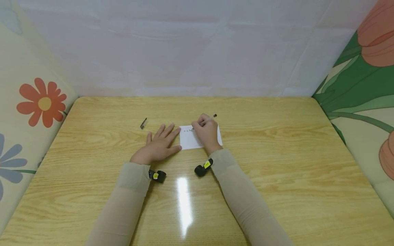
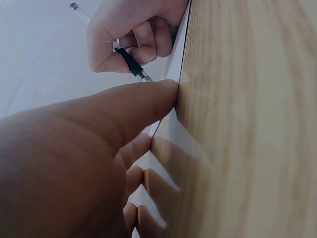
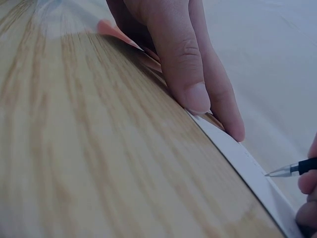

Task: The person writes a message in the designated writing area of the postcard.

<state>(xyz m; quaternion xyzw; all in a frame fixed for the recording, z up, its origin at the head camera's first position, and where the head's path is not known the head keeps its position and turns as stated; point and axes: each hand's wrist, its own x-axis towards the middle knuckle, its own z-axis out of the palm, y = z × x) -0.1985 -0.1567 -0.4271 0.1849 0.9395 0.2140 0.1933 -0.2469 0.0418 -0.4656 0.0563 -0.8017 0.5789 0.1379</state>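
Note:
A white sheet of paper (image 1: 192, 140) lies on the wooden table, with a short row of small dark marks near its top left. My right hand (image 1: 207, 132) rests over its right part and grips a clear pen (image 1: 209, 119) with a black grip section. In the right wrist view the pen's tip (image 3: 270, 174) is at the paper. My left hand (image 1: 158, 147) lies spread flat at the paper's left side. Its thumb (image 2: 153, 96) and forefinger touch the paper's left edge.
A pen cap (image 1: 143, 123) with a dark clip lies on the table (image 1: 277, 153) beyond my left hand. A white cloth (image 1: 184, 51) hangs along the table's back edge. Flower-patterned panels (image 1: 369, 78) stand at both sides. Small black cameras (image 1: 158, 176) sit at my wrists.

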